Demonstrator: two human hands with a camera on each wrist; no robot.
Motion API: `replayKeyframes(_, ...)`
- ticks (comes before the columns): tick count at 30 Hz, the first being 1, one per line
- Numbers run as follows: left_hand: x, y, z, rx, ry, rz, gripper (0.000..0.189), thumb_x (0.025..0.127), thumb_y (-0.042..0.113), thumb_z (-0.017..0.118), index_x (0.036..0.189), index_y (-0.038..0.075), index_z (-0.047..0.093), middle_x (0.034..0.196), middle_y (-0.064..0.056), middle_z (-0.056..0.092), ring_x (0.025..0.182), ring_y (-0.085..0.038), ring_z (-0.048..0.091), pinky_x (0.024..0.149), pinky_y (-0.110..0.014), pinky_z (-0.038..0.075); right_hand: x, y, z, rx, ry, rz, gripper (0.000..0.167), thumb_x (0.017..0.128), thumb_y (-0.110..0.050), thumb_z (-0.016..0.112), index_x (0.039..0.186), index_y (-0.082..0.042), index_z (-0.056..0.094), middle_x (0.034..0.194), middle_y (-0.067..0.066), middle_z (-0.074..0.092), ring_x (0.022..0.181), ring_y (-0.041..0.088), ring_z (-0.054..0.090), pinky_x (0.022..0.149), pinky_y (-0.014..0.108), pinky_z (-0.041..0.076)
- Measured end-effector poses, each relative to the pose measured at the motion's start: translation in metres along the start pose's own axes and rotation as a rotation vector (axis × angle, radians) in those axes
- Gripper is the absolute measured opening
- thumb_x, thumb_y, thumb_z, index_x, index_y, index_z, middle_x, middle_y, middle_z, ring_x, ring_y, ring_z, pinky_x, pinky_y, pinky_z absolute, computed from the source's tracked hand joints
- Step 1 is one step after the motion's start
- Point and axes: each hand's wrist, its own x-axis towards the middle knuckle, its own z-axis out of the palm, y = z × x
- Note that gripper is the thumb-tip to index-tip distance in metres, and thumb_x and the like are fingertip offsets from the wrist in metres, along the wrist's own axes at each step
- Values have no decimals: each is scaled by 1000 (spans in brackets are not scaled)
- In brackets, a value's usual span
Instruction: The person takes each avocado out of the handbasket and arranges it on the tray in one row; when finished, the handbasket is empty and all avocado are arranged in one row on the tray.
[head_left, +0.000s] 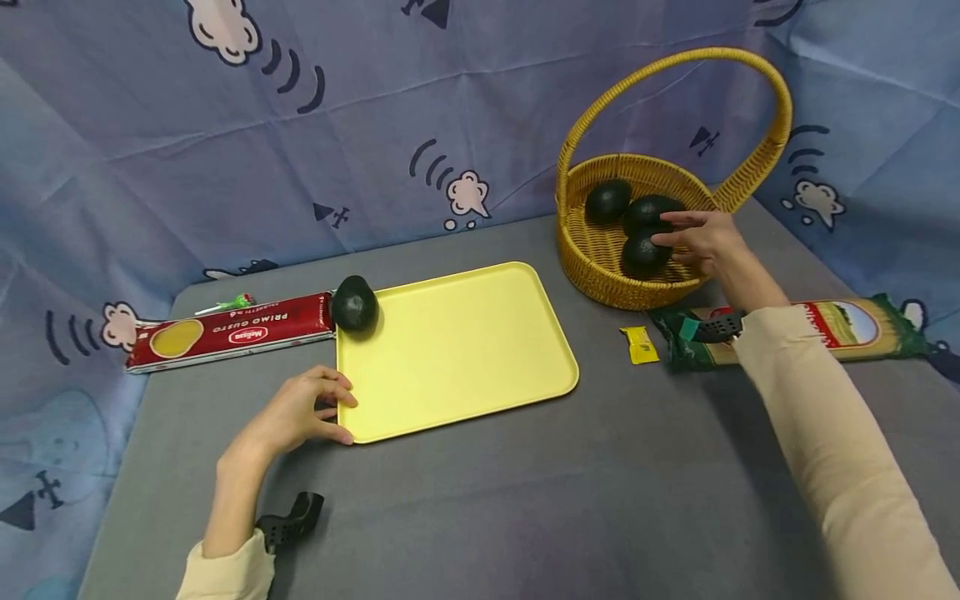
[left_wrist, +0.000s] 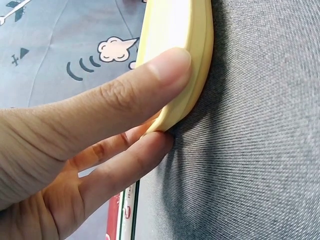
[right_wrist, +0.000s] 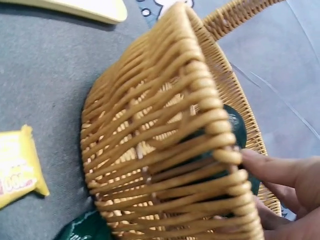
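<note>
At its near left corner, a yellow tray is pinched by my left hand. The left wrist view has the thumb on the tray's rim and the fingertips at its corner. A dark green avocado rests on the tray's far left corner. My right hand reaches into a wicker basket, fingers spread, the tips right at the nearest avocado. Beside it in the basket lie another avocado and a third. The basket wall partly hides these fingers in the right wrist view.
A red spaghetti pack lies left of the tray, with a small green-headed lollipop behind it. Right of the tray are a small yellow packet and a green pasta bag, partly under my right forearm. The basket's tall handle arches overhead.
</note>
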Motion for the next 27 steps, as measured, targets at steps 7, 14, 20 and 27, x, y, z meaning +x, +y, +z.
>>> replayKeyframes(7,0,1,1,-4,2,11,37,63,5,88,94,-5,70,113,-19,52,101,-34,57,81,-33,59,5,4,-10,-14,-140,-44,56,89,-13,69,141,-15,48,137,10,36,84,3,47,63,13,50)
replayKeyframes(14,-1,1,0,-16,0,-9,37,64,6,88,94,-5,70,114,-19,52,102,-34,56,82,-34,59,11,-2,-15,21,-320,57,75,93,-11,62,153,-12,18,158,19,-2,77,3,60,80,21,57)
replayKeyframes(20,0,0,-1,-9,-1,-4,37,64,6,88,94,-4,70,114,-18,52,101,-34,57,82,-32,59,11,-5,-15,64,-406,108,84,92,-6,62,154,-21,7,157,10,-18,93,17,62,92,35,55)
replayKeyframes(27,0,0,-1,-13,-5,5,37,64,8,88,95,-4,70,114,-18,52,101,-33,57,82,-32,59,10,-3,-5,8,-411,80,84,92,-12,65,154,-26,9,157,19,-6,133,33,37,98,39,51)
